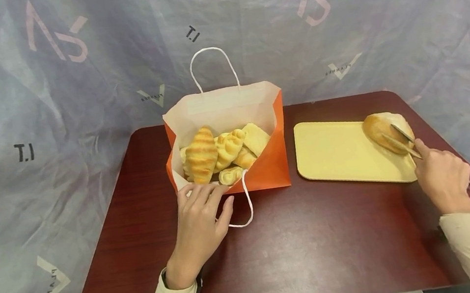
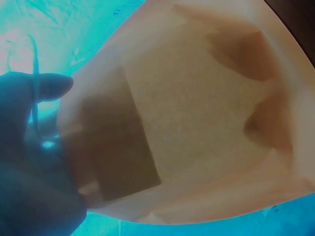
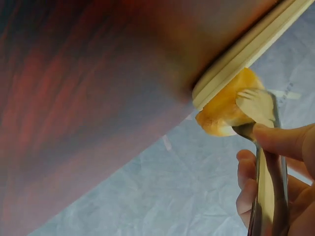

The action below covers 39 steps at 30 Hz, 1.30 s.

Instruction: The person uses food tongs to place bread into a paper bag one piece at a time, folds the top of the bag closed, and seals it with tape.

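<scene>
An orange paper bag (image 1: 273,161) with white inside and white cord handles stands on the table, holding several pieces of bread, among them a ridged croissant (image 1: 202,155). My left hand (image 1: 199,215) holds the bag's near rim, fingers hooked over it and thumb out to the right by the front handle. Metal tongs (image 3: 268,191) are gripped in my right hand (image 1: 444,176). Their tips lie against a round golden bun (image 1: 375,128) at the right end of a yellow tray (image 1: 333,151). In the left wrist view, the bag's front panel (image 2: 197,128) fills the middle.
The dark red table (image 1: 320,249) carries the bag at centre left and the tray to its right. A grey printed curtain (image 1: 118,72) hangs behind and around the table.
</scene>
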Tool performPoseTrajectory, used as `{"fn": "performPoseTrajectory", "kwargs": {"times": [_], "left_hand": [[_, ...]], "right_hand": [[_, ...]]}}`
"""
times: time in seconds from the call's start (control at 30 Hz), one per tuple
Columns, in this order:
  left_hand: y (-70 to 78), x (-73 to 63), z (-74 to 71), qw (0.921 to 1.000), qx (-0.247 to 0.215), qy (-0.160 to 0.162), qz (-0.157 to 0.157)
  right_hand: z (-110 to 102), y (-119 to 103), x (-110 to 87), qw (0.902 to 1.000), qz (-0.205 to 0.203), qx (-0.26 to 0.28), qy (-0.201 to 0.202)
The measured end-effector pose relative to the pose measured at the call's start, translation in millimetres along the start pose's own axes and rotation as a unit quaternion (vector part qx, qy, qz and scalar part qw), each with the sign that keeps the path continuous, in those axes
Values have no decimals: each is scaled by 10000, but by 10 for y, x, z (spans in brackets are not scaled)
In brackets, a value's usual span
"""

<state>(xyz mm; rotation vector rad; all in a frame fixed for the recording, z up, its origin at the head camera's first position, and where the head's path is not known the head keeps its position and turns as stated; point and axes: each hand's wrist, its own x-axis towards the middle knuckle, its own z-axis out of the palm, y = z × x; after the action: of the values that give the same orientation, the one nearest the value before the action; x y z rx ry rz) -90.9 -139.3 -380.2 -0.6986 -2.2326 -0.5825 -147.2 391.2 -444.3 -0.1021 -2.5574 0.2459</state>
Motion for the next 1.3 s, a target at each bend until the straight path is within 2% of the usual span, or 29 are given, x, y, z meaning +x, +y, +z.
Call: {"fn": "performPoseTrajectory", "kwargs": {"times": [0.13,0.33,0.73,0.87,1.3], "left_hand": [[1,2,2,10000,-4,-3,-5],[1,-4,-3,10000,26,-28,-29],[3,-6,-10,10000,16,-39,-36],[4,-1,-12,10000,16,-32,-26],[16,7,-18,9999,8,-89,-61]], "right_hand": [[11,-7,-25,9996,195,22,179],[16,-83,-51,9980,201,115,589],[-224,-420,22,9880,-331,485,1428],[-344,-554,49,9830,-482,535,1691],[-705,-1048,152,9568,-845,965,2608]]}}
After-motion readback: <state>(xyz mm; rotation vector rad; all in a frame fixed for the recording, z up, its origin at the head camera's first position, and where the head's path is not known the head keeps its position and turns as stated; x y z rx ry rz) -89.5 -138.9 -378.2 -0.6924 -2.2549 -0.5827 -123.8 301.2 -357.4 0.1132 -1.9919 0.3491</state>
